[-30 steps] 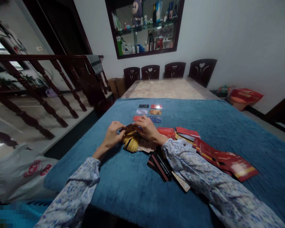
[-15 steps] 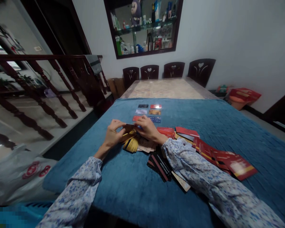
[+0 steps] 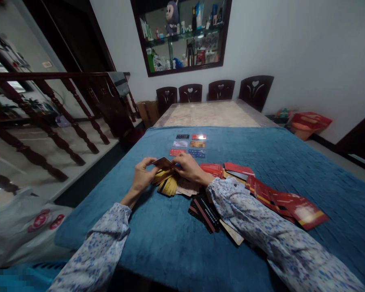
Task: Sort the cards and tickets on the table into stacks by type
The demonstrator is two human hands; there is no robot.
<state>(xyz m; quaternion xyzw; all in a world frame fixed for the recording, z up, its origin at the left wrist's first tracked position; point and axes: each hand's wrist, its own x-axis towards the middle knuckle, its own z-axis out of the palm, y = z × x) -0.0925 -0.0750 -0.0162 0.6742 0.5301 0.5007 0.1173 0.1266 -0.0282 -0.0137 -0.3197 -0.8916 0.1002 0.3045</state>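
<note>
My left hand (image 3: 142, 175) and my right hand (image 3: 189, 167) both pinch one brown card (image 3: 163, 163), held a little above a blue cloth (image 3: 158, 239). Under the hands lies a loose heap of gold and beige cards (image 3: 170, 184). Dark striped cards (image 3: 205, 207) lie beside my right sleeve, and red cards (image 3: 287, 202) fan out to the right. Farther away, a small grid of cards (image 3: 187, 144) lies flat in two columns.
The blue cloth covers the near end of a long table (image 3: 213, 113) with several dark chairs (image 3: 220, 89) at its far end. A wooden railing (image 3: 48, 105) runs along the left. A white plastic bag (image 3: 24, 227) sits at lower left. A red bag (image 3: 310, 121) lies on the floor at right.
The brown card has been lifted slightly and tilted up between both hands. The hands stay in the same place over the heap.
</note>
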